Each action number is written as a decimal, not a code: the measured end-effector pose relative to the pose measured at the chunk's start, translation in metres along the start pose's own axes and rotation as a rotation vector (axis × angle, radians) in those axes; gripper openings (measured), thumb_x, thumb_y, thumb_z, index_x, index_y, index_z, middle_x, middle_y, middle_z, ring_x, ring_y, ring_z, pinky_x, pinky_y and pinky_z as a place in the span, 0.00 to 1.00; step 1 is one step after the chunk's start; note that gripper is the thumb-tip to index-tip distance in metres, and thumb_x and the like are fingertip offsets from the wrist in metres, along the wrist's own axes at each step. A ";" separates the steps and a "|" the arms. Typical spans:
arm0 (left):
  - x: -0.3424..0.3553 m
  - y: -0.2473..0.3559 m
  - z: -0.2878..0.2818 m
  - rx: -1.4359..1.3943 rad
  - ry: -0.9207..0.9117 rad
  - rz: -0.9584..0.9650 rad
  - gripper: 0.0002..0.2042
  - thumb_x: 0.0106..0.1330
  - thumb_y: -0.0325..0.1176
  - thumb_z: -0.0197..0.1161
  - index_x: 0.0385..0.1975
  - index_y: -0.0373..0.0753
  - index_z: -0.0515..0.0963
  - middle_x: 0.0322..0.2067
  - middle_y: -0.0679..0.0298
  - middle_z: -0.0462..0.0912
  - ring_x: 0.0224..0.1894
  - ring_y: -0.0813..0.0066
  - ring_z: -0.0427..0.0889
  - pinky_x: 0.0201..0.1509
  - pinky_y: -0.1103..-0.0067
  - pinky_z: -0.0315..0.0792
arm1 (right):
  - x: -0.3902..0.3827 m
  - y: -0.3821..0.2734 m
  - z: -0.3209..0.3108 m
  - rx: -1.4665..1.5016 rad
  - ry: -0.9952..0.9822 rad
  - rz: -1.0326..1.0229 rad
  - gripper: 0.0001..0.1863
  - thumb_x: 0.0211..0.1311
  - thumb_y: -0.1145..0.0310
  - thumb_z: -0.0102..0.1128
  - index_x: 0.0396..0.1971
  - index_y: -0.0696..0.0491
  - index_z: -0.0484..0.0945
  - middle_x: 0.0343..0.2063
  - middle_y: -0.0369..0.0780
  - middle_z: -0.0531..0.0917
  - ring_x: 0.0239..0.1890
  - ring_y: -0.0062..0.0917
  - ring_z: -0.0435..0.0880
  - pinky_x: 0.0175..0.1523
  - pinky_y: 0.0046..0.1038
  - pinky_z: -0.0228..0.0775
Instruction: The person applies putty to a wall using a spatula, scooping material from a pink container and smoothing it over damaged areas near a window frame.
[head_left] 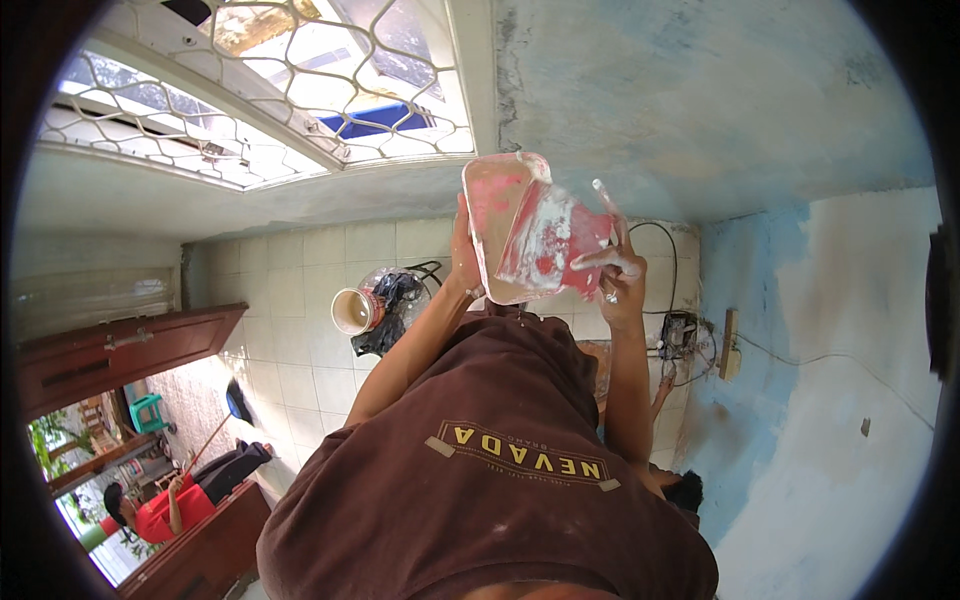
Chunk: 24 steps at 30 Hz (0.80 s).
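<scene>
The tray [500,235], a pale plastic paint tray smeared pink and red, is up in the air in front of the blue wall [700,90], just below the window [280,90] with its white lattice grille. It rests on nothing; only two hands carry it. The left hand [462,255] is clamped on the tray's left long edge, fingers wrapped behind the rim, thumb side toward us. The right hand [618,272], splashed white, has its fingers spread and hooked round a crumpled red-and-white plastic sheet [550,240] that hangs out of the tray's right side, and a thin white stick [607,198], maybe a brush handle, pokes up between those fingers; I cannot tell how tightly it is pinched.

The tray looks light and fairly stiff, a thin moulded shell that might flex if gripped by one corner. Wet paint makes rim and sheet slick, so the safe hold, I'd say, is where the left hand is now: the bare rim of a long side, with a second hand opposite. The sheet is limp and will slide or tear rather than bear any load.

Beyond the arms, against the tiled wall [300,300], sits a paint can [357,311] beside a dark bundle in clear plastic. Cables run to a socket box [680,333] on the right. At the lower left a person in red [160,510] is busy by the door.
</scene>
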<state>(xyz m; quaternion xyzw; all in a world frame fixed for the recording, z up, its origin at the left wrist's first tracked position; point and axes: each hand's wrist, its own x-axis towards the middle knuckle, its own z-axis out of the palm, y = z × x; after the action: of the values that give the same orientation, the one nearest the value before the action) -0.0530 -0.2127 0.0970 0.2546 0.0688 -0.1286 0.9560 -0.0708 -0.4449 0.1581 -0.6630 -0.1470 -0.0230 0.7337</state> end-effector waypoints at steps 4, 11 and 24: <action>0.000 0.020 0.013 0.007 0.045 0.020 0.39 0.76 0.66 0.42 0.71 0.37 0.63 0.65 0.53 0.74 0.64 0.58 0.76 0.69 0.61 0.72 | -0.008 0.024 -0.003 0.059 -0.098 0.082 0.14 0.53 0.79 0.54 0.36 0.61 0.87 0.56 0.48 0.80 0.42 0.23 0.81 0.44 0.19 0.70; 0.013 0.041 -0.007 -0.028 0.021 0.004 0.39 0.76 0.67 0.41 0.72 0.37 0.63 0.66 0.53 0.73 0.64 0.59 0.76 0.69 0.61 0.72 | 0.008 0.042 0.007 0.447 0.099 0.246 0.24 0.63 0.74 0.62 0.60 0.62 0.75 0.51 0.42 0.82 0.46 0.17 0.78 0.53 0.21 0.71; 0.031 0.088 -0.030 0.079 -0.125 0.027 0.37 0.78 0.63 0.39 0.71 0.36 0.64 0.64 0.56 0.75 0.64 0.63 0.77 0.70 0.66 0.70 | 0.105 0.000 0.091 0.086 0.290 0.145 0.27 0.68 0.77 0.64 0.66 0.57 0.68 0.49 0.36 0.80 0.47 0.13 0.79 0.52 0.18 0.72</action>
<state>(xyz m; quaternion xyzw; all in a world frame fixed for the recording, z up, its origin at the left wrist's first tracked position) -0.0009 -0.1300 0.1060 0.2847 0.0004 -0.1338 0.9492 0.0124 -0.3386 0.1909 -0.6295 0.0080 -0.0590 0.7747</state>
